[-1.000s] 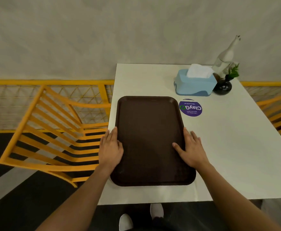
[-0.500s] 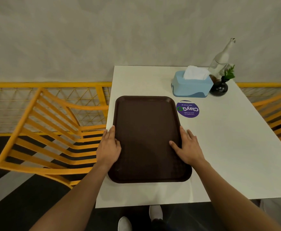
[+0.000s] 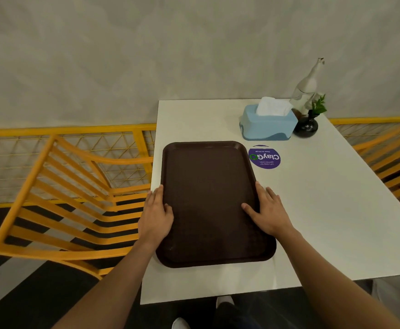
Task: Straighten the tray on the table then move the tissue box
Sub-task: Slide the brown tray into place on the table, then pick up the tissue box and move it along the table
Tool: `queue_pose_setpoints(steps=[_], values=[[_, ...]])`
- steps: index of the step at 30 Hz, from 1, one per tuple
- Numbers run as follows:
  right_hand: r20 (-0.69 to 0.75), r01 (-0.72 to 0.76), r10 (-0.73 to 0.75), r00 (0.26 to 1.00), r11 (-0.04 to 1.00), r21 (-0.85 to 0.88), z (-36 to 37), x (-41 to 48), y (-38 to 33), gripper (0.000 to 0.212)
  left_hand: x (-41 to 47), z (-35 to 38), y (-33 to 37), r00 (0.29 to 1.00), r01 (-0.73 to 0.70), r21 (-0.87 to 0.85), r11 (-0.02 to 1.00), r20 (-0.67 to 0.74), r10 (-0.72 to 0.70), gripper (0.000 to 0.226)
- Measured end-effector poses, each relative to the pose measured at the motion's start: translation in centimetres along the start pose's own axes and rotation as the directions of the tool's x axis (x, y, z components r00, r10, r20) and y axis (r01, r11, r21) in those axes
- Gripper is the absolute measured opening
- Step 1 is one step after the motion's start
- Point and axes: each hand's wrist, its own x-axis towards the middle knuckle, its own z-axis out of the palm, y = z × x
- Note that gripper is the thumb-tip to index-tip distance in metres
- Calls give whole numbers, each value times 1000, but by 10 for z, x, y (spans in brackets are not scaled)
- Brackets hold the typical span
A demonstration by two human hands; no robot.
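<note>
- Flat dark brown plastic tray (image 3: 208, 200) lay on the white counter (image 3: 325, 210), close to its left edge.
- Looked stiff, light and a bit slippery; best held by the two long sides.
- Left hand (image 3: 155, 216) and right hand (image 3: 266, 211) lay spread flat on those sides, thumbs on top, pinching nothing.
- Light blue plastic tissue box (image 3: 268, 125) sat far back, beside a small black vase (image 3: 306, 127). Likely light and easy to lift.
- Against the frame a second before: tray looked a little straighter, hands in the same spots.
</note>
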Motion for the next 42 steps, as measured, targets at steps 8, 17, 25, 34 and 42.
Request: queue_pose_setpoints(steps=[8, 17, 25, 34, 42], values=[[-62, -24, 40, 997, 970, 241, -5, 5, 4, 90, 12, -15, 7, 996, -69, -48, 996, -57, 66, 60], [-235, 11, 62, 970, 954, 298, -54, 61, 40, 71, 69, 17, 108, 975, -221, -76, 972, -37, 219, 48], [-263, 49, 31, 964, 955, 294, -106, 156, 100, 75, 121, 86, 218, 972, -235, -124, 964, -34, 232, 49], [-333, 155, -9, 943, 895, 417, -126, 236, 141, 71, 178, 153, 280, 992, -125, -204, 971, -33, 120, 82], [-311, 208, -31, 950, 805, 555, -110, 264, 157, 67, 216, 175, 295, 995, -102, -200, 974, -23, 100, 101]])
